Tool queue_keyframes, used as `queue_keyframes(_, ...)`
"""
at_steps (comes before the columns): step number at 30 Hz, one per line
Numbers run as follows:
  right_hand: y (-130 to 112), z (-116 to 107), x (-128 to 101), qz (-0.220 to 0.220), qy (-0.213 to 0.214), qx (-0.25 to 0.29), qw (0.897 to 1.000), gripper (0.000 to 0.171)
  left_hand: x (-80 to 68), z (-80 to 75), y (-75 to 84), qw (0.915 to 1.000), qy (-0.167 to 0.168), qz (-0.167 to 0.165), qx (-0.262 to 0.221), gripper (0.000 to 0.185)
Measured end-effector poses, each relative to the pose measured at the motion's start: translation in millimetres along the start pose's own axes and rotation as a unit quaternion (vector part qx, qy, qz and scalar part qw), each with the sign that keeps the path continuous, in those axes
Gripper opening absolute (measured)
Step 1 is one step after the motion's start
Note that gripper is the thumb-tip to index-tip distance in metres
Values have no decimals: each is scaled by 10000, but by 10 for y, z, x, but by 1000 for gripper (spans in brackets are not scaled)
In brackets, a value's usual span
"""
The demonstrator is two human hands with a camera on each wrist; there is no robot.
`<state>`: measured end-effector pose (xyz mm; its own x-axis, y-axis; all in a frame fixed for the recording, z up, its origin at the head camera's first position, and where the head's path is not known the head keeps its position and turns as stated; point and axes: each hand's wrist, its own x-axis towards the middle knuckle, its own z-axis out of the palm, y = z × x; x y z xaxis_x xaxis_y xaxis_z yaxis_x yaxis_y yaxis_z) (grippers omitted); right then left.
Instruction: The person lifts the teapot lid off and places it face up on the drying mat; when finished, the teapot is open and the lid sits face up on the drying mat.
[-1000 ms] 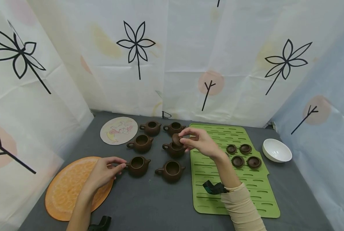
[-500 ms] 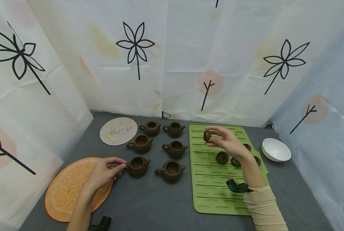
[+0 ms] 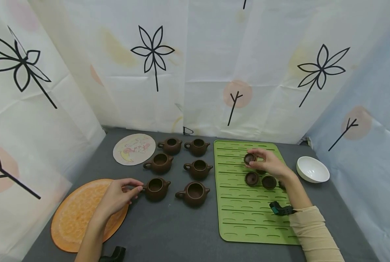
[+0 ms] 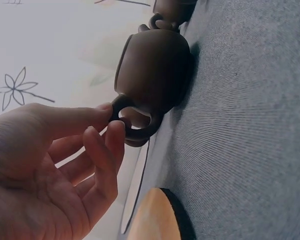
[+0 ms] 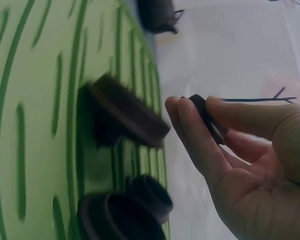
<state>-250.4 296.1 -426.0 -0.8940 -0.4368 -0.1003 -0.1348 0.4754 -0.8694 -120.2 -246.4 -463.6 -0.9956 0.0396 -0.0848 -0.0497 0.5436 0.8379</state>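
Note:
My left hand [image 3: 121,193] pinches the loop handle of a small brown teapot [image 3: 157,189] between thumb and fingertips. In the left wrist view this lidless teapot [image 4: 155,70] stands on the dark cloth. Over the green mat, my right hand [image 3: 268,163] pinches a small round brown teapot lid [image 3: 249,159] by its edge. The right wrist view shows this lid [image 5: 206,117] between thumb and fingers, apart from the mat. More lids lie below the hand, among them a near lid [image 3: 251,179] and its neighbour [image 3: 269,182]; others are partly hidden by the hand and wrist.
Several other lidless brown teapots, such as the front right teapot [image 3: 195,194], stand in two columns. The green mat [image 3: 244,222] lies right of them, with a white bowl [image 3: 313,169] beyond. At left are an orange round mat [image 3: 70,218] and a pale printed disc [image 3: 134,149].
My right hand has carried the lid from over the middle right teapot rightward to above the green mat, turning its hollow side into view. The left hand stays on the handle.

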Motion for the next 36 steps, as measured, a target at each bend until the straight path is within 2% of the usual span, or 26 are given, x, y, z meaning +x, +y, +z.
queue_keyframes(3,40,-30,24,-143,-36,-760,9970,55,0,-3,19,10000,-33,-10,73,19)
queue_keyframes(6,68,-50,56,-222,-140,-1212,9923,49,1,-14,41,9998,-94,-27,144,21)
queue_keyframes(10,103,-71,93,-162,-389,-1485,9880,46,5,-35,59,9996,-197,-26,214,22)
queue_keyframes(18,59,-84,83,90,-738,-1367,9878,45,5,-62,55,9992,-290,-64,266,24)
queue_keyframes(25,-42,-131,25,309,-786,-829,9930,48,15,-165,56,9980,-498,262,281,25)
queue_keyframes(30,-38,-171,-2,288,-828,-649,9940,50,29,-317,78,9947,-597,543,644,28)
queue_keyframes(36,-10,-215,-43,179,-805,-628,9946,49,66,-521,164,9890,-394,729,1227,27)
